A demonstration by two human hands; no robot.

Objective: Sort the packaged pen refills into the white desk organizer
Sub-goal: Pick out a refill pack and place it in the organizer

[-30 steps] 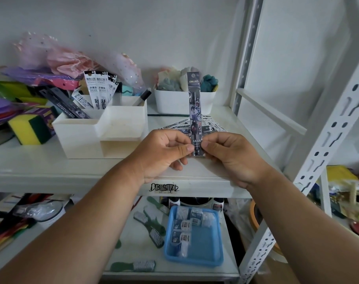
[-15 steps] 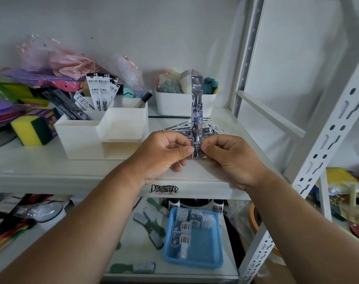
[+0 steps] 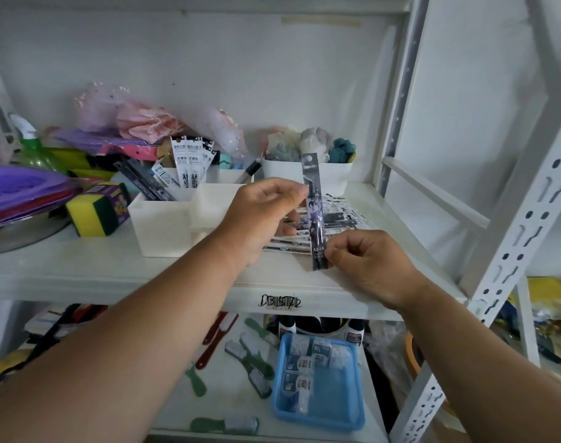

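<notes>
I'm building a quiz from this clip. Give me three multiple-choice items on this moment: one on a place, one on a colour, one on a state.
1. Where does the loose pile of refill packs lie?
A. On the shelf right of the white desk organizer
B. In the tray
C. On the floor

2. What colour is the tray on the lower shelf?
A. Red
B. Blue
C. Black

3. How is the held refill pack held?
A. Lying flat
B. Upright, by both hands
C. By one hand

Answers: 1 A, the pile lies beside the organizer. 2 B, plainly blue. 3 B, left hand pinches midway, right hand the bottom.

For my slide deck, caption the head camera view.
Both hands hold a refill pack upright beside the white organizer.
</notes>
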